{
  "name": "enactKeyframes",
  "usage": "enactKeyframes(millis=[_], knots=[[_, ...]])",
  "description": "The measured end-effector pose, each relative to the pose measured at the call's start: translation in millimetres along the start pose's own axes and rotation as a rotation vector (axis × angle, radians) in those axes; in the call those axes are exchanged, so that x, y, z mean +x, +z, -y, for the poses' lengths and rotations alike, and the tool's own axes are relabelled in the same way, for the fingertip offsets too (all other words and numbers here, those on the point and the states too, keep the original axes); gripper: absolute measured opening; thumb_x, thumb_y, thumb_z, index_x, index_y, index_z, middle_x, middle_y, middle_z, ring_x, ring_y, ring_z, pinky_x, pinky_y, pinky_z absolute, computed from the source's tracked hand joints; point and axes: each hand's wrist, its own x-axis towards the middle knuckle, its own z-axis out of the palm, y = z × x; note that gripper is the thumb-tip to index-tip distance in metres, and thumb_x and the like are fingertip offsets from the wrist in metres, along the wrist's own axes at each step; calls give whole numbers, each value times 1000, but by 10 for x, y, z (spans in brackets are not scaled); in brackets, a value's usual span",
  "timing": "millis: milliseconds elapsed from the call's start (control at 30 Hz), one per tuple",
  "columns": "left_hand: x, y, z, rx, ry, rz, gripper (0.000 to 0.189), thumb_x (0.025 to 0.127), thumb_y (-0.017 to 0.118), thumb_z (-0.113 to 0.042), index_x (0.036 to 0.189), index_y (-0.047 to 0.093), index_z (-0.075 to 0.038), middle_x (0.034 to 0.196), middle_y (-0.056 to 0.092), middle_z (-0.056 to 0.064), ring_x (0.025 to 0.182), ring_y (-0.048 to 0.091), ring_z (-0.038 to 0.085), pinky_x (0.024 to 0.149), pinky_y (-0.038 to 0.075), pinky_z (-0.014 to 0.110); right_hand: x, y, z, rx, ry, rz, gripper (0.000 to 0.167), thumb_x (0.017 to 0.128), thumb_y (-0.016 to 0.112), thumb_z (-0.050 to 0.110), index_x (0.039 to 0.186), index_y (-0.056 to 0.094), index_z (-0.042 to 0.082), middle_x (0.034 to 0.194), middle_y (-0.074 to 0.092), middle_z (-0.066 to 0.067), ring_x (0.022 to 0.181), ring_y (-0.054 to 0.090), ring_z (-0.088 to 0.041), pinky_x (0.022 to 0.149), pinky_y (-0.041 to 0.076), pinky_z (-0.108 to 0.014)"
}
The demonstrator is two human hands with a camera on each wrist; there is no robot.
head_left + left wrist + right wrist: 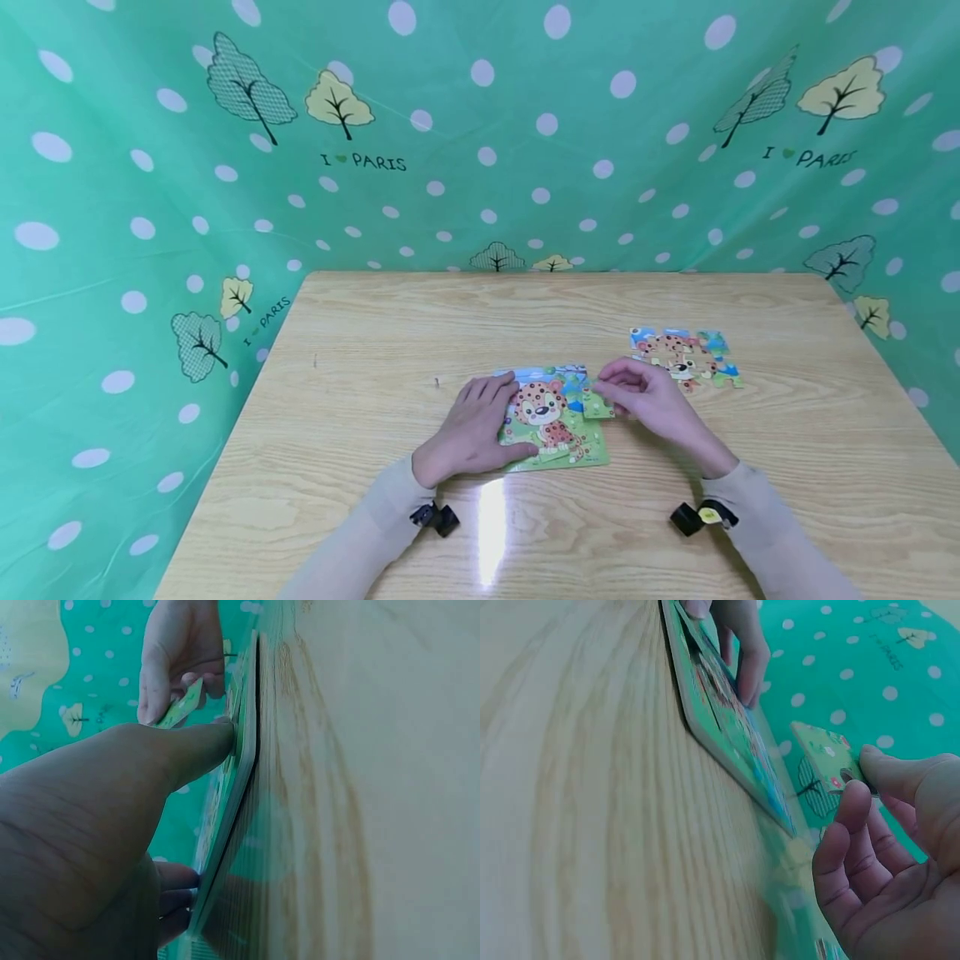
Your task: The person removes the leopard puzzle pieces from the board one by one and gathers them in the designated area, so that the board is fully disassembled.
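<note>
A jigsaw board (542,414) with a spotted leopard cub on grass lies flat on the table. My left hand (476,429) rests on its left side, fingers stretched along the upper left and the thumb on the lower part. Near that thumb, a green piece (695,634) sits tilted up from the board in the right wrist view. Between thumb and fingers, my right hand (651,402) pinches a green puzzle piece (825,756) with flowers on it. The held piece is above the board's right edge, apart from its surface in the right wrist view.
A second group of puzzle pieces (684,354), partly joined into a leopard face, lies behind the right hand, which hides part of it. The wooden table (360,400) ends at a green dotted curtain (450,108) at the back and sides.
</note>
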Motion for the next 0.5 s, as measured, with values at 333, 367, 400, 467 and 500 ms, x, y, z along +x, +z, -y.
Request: enactKeyframes(millis=[333, 367, 400, 467, 500], knots=[[-13, -3, 2, -2, 1, -4, 101, 94, 64, -71, 165, 35, -5, 174, 32, 13, 156, 34, 34, 134, 23, 54, -65, -170, -97, 10, 26, 2, 32, 104, 71, 23, 125, 67, -2, 99, 75, -14, 76, 69, -14, 66, 63, -29], [-13, -3, 2, -2, 2, -4, 101, 94, 64, -71, 165, 35, -5, 174, 32, 12, 156, 34, 34, 134, 23, 54, -72, -190, -110, 6, 30, 0, 32, 105, 70, 23, 126, 66, -2, 100, 75, -14, 76, 69, -14, 68, 63, -29], [-13, -3, 2, -2, 2, -4, 101, 94, 64, -71, 165, 35, -6, 174, 32, 12, 156, 34, 34, 134, 23, 54, -80, -211, -125, -1, 35, -1, 33, 105, 69, 22, 126, 66, -2, 102, 75, -14, 77, 69, -14, 69, 63, -29], [-14, -3, 2, -1, 1, 0, 101, 94, 64, -71, 165, 35, -6, 174, 32, 12, 156, 33, 34, 134, 23, 54, -97, -253, -151, -10, 45, -6, 33, 106, 68, 22, 128, 66, -3, 105, 75, -15, 78, 69, -13, 71, 64, -28], [-13, -2, 3, -2, 2, 1, 101, 94, 64, -71, 165, 35, -6, 174, 32, 12, 156, 33, 34, 134, 23, 54, -107, -274, -162, -15, 53, -11, 34, 106, 68, 22, 128, 65, -3, 107, 75, -15, 79, 70, -13, 71, 64, -28]])
